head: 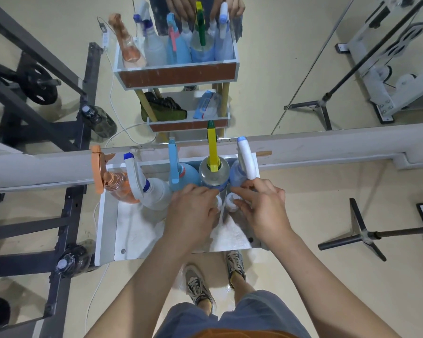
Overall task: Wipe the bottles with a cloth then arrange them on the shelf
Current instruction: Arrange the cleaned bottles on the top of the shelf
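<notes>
Mirror glass (pixel 266 57) is filling the wall ahead, and the white shelf tray (pixel 103 215) is sitting right up against the ledge below it; five spray bottles are standing upright in a row along the tray's far edge. From the left: an orange spray bottle (pixel 119 185) is leaning on its neighbour, a clear bottle with a blue-tipped white trigger (pixel 154 193); next a blue bottle (pixel 186 176); then a clear bottle with a yellow trigger (pixel 214 174); and at the right end a pale blue bottle with a white trigger (pixel 247 159).

Both hands are working just in front of that row. The left hand (pixel 193 215) is curling its fingers down around a small white bottle (pixel 218 202), most of it hiding under the palm; the right hand (pixel 264 211) is pinching a second small white bottle (pixel 231 200) between thumb and fingertips; the two little bottles are sitting side by side, almost touching.

A white cloth (pixel 232 234) is lying flat on the tray floor beneath both wrists. Below the tray's near edge, the person's shoes (pixel 198 284) are showing on the pale floor; a black stand (pixel 359 237) is resting off to the right.
</notes>
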Available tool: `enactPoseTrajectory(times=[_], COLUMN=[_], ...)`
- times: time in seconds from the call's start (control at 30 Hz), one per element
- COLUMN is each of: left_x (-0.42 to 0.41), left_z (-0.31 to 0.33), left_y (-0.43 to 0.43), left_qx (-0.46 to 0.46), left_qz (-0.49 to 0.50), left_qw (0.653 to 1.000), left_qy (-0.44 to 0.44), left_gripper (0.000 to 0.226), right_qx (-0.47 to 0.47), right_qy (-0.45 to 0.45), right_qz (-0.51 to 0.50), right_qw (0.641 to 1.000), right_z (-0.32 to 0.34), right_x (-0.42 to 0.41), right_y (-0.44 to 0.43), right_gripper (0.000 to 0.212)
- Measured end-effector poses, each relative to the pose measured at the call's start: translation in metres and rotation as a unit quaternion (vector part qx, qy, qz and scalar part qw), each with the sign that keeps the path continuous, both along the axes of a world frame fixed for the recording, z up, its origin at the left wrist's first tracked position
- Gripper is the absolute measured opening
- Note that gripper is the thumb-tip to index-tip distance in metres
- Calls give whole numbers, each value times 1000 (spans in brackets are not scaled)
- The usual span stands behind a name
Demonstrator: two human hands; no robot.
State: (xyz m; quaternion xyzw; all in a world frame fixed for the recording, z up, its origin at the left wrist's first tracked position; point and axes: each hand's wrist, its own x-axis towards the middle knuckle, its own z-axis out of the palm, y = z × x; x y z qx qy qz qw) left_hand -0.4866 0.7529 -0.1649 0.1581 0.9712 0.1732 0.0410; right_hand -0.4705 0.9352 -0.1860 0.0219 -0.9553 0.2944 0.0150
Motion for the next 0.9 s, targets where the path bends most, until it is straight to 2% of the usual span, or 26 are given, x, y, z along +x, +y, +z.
enactPoseTrajectory(times=[0.13,0.3,0.53,0.63,0.73,0.83,0.9], left_x=[-8,-13,-9,-8,-9,-10,-12], left_z=[-6,-8,-13,-12,-14,-13,-11], left_y=[-4,-7,-3,-2,-6,-9,-7], left_qx=[4,17,17,6,41,32,20], left_qz=[-5,-13,30,48,20,-28,-9], left_qw=[1000,1000,999,999,999,999,1000], left_qy=[-5,-13,27,17,3,11,11], left_gripper=[13,5,19,22,25,19,11], right_qx=[-3,-32,-59,-80,-98,-110,-113], right_qy=[-2,-35,-36,-37,-54,-62,-54], right_qz=[-2,-44,-79,-75,-87,-101,-101], right_qw=[1000,998,994,993,990,987,987], right_z=[0,-3,-6,-5,-3,-4,-5], right_x=[-1,-1,-1,-2,-2,-1,0], right_y=[-1,-5,-8,-7,-5,-4,-5], right_gripper=[23,13,14,15,15,17,17])
